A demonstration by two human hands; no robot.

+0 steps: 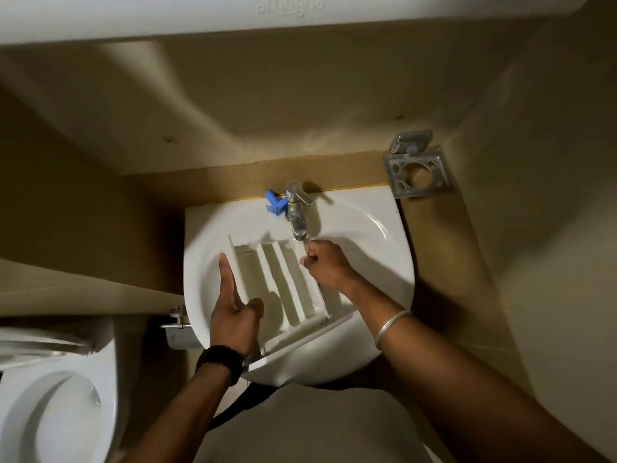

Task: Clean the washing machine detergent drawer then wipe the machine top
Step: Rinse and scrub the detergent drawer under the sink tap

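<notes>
While the left hand [233, 315] steadies the ribbed white plastic drawer [280, 285] flat-fingered, the right hand's [325, 265] grip curls on its edge.

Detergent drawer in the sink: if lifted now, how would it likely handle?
The detergent drawer looks like rigid moulded plastic, so probably stiff and light. Water from the tap is running over it, so likely slippery. It lies slanted in the sink, so it may slide.

We've got both forearms reaching forward and down. Left hand [233, 315]: fingers straight and together, pointing away, thumb splayed right, dark band on the wrist. Right hand [325, 265]: fingers curled under, knuckles up, thin bangle on the forearm.
</notes>
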